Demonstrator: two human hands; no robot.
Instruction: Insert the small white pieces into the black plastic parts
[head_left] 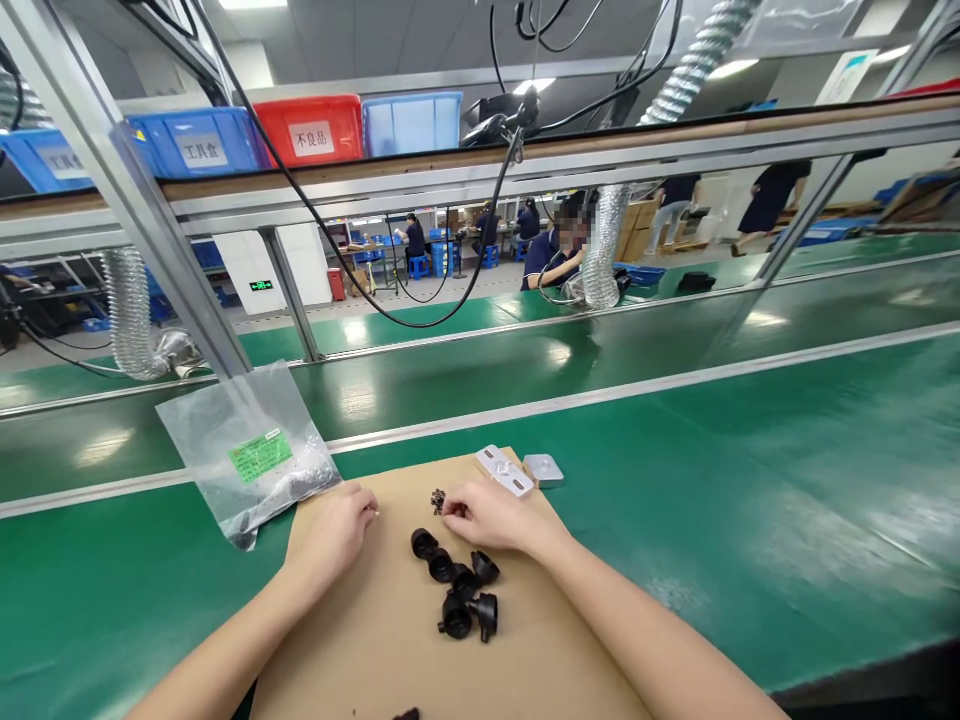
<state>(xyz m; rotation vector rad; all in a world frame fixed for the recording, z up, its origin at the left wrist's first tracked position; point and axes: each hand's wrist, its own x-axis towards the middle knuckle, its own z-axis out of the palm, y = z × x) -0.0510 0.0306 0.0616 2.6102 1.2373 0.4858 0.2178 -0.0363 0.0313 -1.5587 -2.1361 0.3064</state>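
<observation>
My left hand is over the left edge of a brown cardboard sheet, its fingers curled together around something small and pale that I cannot make out. Across from it, my right hand has its thumb and fingers pinched beside a little pile of small dark metallic parts; whether a part is between the fingertips is hidden. Several black plastic cup-shaped fittings lie loosely grouped on the cardboard between my forearms. Just beyond my right hand sits a white plastic piece with slots, with a small clear tray next to it.
A clear plastic bag with a green label lies left of the cardboard on the green bench. A metal post rises behind it. Blue and red bins stand on the overhead shelf, and a black cable hangs down. Another person sits opposite.
</observation>
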